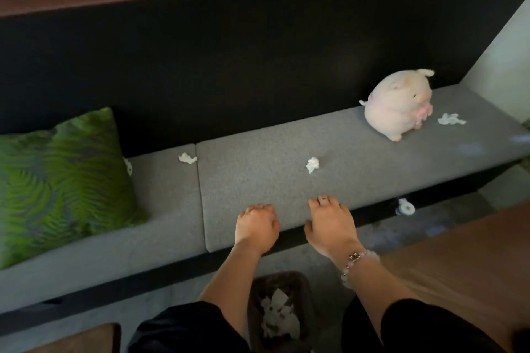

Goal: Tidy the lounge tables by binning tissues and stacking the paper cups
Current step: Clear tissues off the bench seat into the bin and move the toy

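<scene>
Both forearms reach forward, palms down, over the front edge of the grey upholstered sofa seat (258, 180). The left hand (256, 226) is curled into a loose fist with nothing visible in it. The right hand (329, 223), which wears a ring and a beaded bracelet (355, 259), has its fingers loosely spread and bent downward, and it holds nothing.

The nearest crumpled white tissue (312, 165) lies on the seat just beyond the right hand, apart from it. A second tissue (187, 158) sits at the cushion seam, beyond and left of the left hand. A third tissue (450, 119) lies far right, beside the pale plush pig (398, 103). The dark mesh bin (284, 274), with tissues inside, stands on the floor between the forearms.
</scene>
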Motion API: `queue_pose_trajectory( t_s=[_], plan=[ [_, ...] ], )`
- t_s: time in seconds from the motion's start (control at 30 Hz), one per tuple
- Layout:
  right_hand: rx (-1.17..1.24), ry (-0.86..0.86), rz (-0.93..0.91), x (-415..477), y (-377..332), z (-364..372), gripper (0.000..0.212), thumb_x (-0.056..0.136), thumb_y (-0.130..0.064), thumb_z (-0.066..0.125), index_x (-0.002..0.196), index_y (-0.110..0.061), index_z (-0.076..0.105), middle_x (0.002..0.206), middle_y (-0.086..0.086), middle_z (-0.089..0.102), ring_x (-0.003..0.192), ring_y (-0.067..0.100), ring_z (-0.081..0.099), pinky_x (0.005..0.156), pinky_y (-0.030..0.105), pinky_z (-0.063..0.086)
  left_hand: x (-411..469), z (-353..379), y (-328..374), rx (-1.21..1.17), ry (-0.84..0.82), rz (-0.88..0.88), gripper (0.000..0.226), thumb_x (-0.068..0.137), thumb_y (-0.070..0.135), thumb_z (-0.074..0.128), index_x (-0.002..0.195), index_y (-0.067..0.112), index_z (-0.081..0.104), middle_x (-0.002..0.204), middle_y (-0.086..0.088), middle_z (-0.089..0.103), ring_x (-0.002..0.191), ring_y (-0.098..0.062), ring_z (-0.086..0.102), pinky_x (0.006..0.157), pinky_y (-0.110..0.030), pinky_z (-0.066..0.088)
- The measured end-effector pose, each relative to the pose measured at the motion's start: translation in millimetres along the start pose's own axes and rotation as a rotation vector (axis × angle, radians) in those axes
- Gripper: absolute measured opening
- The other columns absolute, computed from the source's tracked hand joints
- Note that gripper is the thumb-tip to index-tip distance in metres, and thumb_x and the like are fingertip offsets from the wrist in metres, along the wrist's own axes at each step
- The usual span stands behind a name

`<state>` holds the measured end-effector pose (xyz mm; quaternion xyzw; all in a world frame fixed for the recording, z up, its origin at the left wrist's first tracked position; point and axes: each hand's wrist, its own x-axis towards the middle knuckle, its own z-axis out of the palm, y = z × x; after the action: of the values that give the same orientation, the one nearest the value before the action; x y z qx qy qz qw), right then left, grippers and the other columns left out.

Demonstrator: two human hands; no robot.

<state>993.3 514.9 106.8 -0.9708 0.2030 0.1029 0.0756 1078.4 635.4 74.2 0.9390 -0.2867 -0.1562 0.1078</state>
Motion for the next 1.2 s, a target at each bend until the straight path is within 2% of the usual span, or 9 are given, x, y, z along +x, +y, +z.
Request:
queue_pose_trajectory(
  t_s=[0.27,0.5,0.8,1.07,1.2],
  plan=[
    [0.026,0.029,0.029,29,51,-27,0.042,0.094,-0.028,0.045,0.132,-0.011,0.042,0.134,0.006,0.048,0.125,0.022,0.043,0.103,0.033,0.036,28,-21,53,0.002,0.015,0.030,0.029,0.097,0.025,0.038,0.111,0.012,0.060,0.115,-0.007,0.061,0.107,-0.021,0.056,0.095,-0.032,0.045],
    [0.056,-0.041,0.023,36,69,-22,0.048,0.094,-0.031,0.047,0.137,-0.012,0.039,0.140,0.007,0.043,0.131,0.023,0.038,0.107,0.036,0.033,41,-18,69,0.037,-0.049,0.021,0.030,0.097,0.024,0.038,0.110,0.009,0.061,0.115,-0.009,0.060,0.106,-0.024,0.057,0.093,-0.033,0.044],
    [0.062,0.003,0.148,74,81,-27,0.051,0.095,-0.032,0.043,0.141,-0.010,0.035,0.142,0.007,0.043,0.132,0.023,0.037,0.106,0.036,0.033,100,-23,79,0.072,-0.059,0.170,0.030,0.097,0.023,0.038,0.109,0.010,0.061,0.115,-0.009,0.060,0.108,-0.024,0.055,0.092,-0.033,0.042],
    [0.066,-0.047,0.292,148,48,-30,0.051,0.095,-0.029,0.042,0.140,-0.008,0.034,0.142,0.009,0.041,0.131,0.025,0.036,0.105,0.036,0.033,194,-42,29,0.102,-0.113,0.297,0.029,0.096,0.023,0.038,0.107,0.010,0.061,0.116,-0.008,0.060,0.109,-0.024,0.055,0.093,-0.032,0.041],
    [0.060,-0.111,0.311,196,12,-23,0.051,0.094,-0.027,0.042,0.141,-0.007,0.033,0.143,0.010,0.040,0.131,0.026,0.036,0.105,0.036,0.033,244,-48,-22,0.109,-0.168,0.286,0.028,0.096,0.023,0.039,0.108,0.011,0.062,0.118,-0.008,0.060,0.111,-0.025,0.056,0.092,-0.030,0.042]
  ],
)
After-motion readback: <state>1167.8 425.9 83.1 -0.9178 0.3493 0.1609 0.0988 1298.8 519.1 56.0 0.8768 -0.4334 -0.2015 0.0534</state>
